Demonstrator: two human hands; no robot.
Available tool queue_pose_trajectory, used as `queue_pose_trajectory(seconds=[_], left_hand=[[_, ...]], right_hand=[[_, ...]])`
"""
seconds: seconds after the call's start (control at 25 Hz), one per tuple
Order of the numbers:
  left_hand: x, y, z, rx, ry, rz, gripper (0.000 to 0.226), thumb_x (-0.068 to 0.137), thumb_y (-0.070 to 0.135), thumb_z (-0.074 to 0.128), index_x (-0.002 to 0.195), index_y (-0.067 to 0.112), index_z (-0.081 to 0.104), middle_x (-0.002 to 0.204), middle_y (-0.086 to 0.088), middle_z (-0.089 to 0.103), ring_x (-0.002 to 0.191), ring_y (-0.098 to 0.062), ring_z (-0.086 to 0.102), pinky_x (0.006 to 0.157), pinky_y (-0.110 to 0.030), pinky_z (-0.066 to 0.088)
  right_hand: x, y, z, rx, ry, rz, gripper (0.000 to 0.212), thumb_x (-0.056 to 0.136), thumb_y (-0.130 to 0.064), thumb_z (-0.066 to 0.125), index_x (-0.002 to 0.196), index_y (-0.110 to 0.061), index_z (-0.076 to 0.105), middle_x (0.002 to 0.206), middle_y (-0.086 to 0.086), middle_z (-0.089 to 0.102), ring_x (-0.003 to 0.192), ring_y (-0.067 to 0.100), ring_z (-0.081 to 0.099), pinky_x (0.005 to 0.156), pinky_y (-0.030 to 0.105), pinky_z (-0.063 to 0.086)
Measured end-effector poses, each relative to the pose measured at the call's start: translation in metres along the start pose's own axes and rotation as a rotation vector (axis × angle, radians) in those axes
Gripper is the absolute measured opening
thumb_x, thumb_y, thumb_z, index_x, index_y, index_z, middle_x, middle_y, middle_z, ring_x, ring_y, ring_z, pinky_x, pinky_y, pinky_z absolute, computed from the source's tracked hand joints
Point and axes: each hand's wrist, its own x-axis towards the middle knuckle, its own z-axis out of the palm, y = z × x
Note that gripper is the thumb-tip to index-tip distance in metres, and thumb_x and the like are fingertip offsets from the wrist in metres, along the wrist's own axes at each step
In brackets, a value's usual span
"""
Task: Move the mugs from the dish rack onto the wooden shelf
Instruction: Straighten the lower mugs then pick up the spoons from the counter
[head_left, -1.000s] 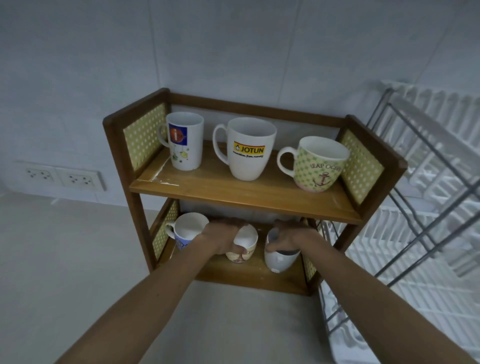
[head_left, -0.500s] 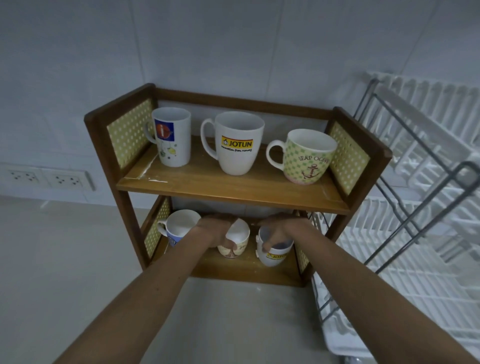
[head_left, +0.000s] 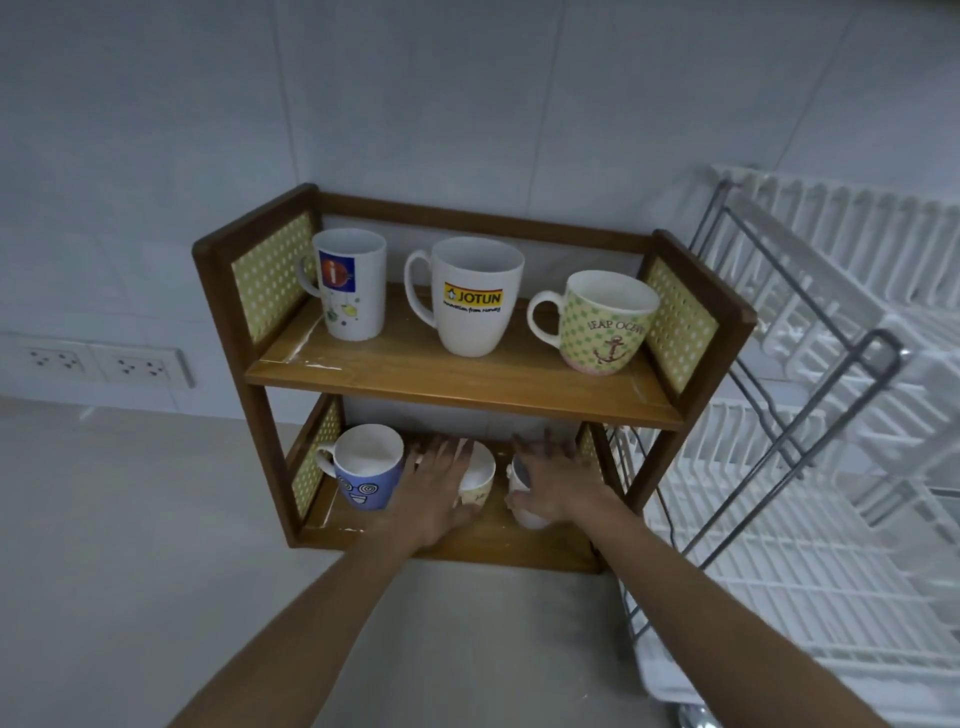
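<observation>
A two-tier wooden shelf (head_left: 467, 379) stands against the wall. On its top board are a white mug with a blue logo (head_left: 353, 291), a white JOTUN mug (head_left: 467, 312) and a green dotted anchor mug (head_left: 602, 327). The bottom board holds a blue face mug (head_left: 366, 483), a cream mug (head_left: 480, 475) and a white mug (head_left: 522, 514). My left hand (head_left: 436, 488) lies over the cream mug with fingers spread. My right hand (head_left: 556, 478) is against the white mug, fingers also spread and partly hiding it.
A white dish rack (head_left: 831, 415) with a grey metal frame stands right beside the shelf on the right; no mugs show in it. Wall sockets (head_left: 104, 364) sit at the left. The pale counter (head_left: 130, 545) stretches left and in front of the shelf.
Both hands were closed on the cream and white mugs on the bottom board; now their fingers have opened and spread. The two mugs rest on the board.
</observation>
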Motion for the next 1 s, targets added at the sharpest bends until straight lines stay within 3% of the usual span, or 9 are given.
queue_pose_trajectory(seconds=[0.08, 0.16, 0.28, 0.44, 0.52, 0.64, 0.76, 0.88, 1.0], left_hand=[[-0.049, 0.023, 0.031, -0.214, 0.228, -0.035, 0.072, 0.086, 0.029, 0.064, 0.146, 0.006, 0.031, 0.154, -0.016, 0.03, 0.143, -0.033, 0.026, 0.114, -0.054, 0.025], [-0.105, 0.055, 0.067, -0.386, 0.425, 0.007, 0.054, 0.077, 0.018, 0.065, 0.129, 0.004, 0.056, 0.133, -0.019, 0.057, 0.126, -0.035, 0.052, 0.099, -0.054, 0.045], [-0.163, 0.114, 0.095, -0.526, 0.346, 0.12, 0.04, 0.072, 0.013, 0.063, 0.112, 0.012, 0.069, 0.107, -0.005, 0.07, 0.1, -0.022, 0.066, 0.088, -0.031, 0.049], [-0.183, 0.193, 0.093, -0.508, 0.21, 0.418, 0.035, 0.081, 0.022, 0.053, 0.112, 0.017, 0.066, 0.103, 0.0, 0.069, 0.09, -0.018, 0.064, 0.078, -0.025, 0.045], [-0.183, 0.225, 0.096, -0.449, 0.093, 0.45, 0.048, 0.084, 0.021, 0.05, 0.131, 0.014, 0.053, 0.121, -0.007, 0.061, 0.107, -0.024, 0.058, 0.089, -0.03, 0.046], [-0.179, 0.253, 0.102, -0.222, -0.069, 0.454, 0.064, 0.089, 0.022, 0.048, 0.148, 0.011, 0.026, 0.146, -0.011, 0.041, 0.126, -0.03, 0.043, 0.107, -0.035, 0.034], [-0.17, 0.262, 0.107, -0.065, -0.134, 0.49, 0.065, 0.091, 0.025, 0.047, 0.149, 0.01, 0.021, 0.151, -0.01, 0.036, 0.127, -0.03, 0.041, 0.109, -0.039, 0.028], [-0.17, 0.271, 0.109, -0.012, -0.026, 0.439, 0.052, 0.077, 0.033, 0.061, 0.127, 0.017, 0.059, 0.113, -0.001, 0.067, 0.095, -0.023, 0.064, 0.079, -0.029, 0.051], [-0.182, 0.292, 0.121, 0.01, 0.067, 0.41, 0.021, 0.075, 0.038, 0.056, 0.085, 0.024, 0.068, 0.078, 0.005, 0.065, 0.069, -0.018, 0.064, 0.057, -0.025, 0.049]], right_hand=[[-0.047, -0.002, 0.037, 0.252, 0.31, -0.075, 0.067, 0.087, -0.04, 0.055, 0.146, -0.029, 0.026, 0.158, 0.006, 0.017, 0.144, 0.028, 0.019, 0.109, 0.046, 0.035], [-0.105, 0.006, 0.076, 0.478, 0.449, -0.183, 0.045, 0.083, -0.026, 0.059, 0.128, -0.022, 0.054, 0.136, 0.002, 0.053, 0.122, 0.02, 0.052, 0.093, 0.038, 0.05], [-0.17, 0.049, 0.118, 0.539, 0.408, -0.134, 0.022, 0.083, -0.016, 0.063, 0.103, -0.018, 0.07, 0.093, 0.002, 0.075, 0.084, 0.018, 0.07, 0.074, 0.037, 0.056], [-0.218, 0.113, 0.138, 0.467, 0.344, 0.116, 0.012, 0.083, -0.016, 0.063, 0.089, -0.023, 0.07, 0.08, -0.001, 0.074, 0.076, 0.019, 0.068, 0.07, 0.036, 0.054], [-0.231, 0.144, 0.151, 0.43, 0.3, 0.252, 0.01, 0.083, -0.019, 0.063, 0.089, -0.02, 0.07, 0.088, 0.005, 0.072, 0.086, 0.024, 0.065, 0.072, 0.034, 0.051], [-0.235, 0.175, 0.16, 0.289, 0.132, 0.277, 0.027, 0.08, -0.018, 0.066, 0.107, -0.014, 0.067, 0.113, 0.011, 0.061, 0.108, 0.03, 0.056, 0.089, 0.035, 0.047], [-0.229, 0.187, 0.155, 0.332, 0.141, 0.228, 0.024, 0.075, -0.007, 0.065, 0.099, -0.012, 0.069, 0.106, 0.01, 0.066, 0.103, 0.028, 0.059, 0.083, 0.028, 0.045], [-0.225, 0.196, 0.146, 0.343, 0.133, 0.212, 0.015, 0.075, -0.007, 0.064, 0.084, -0.016, 0.071, 0.092, 0.006, 0.073, 0.092, 0.024, 0.064, 0.069, 0.023, 0.04], [-0.227, 0.203, 0.15, 0.347, 0.056, 0.191, 0.014, 0.079, -0.01, 0.064, 0.081, -0.024, 0.063, 0.098, 0.008, 0.071, 0.095, 0.023, 0.062, 0.071, 0.025, 0.041]])
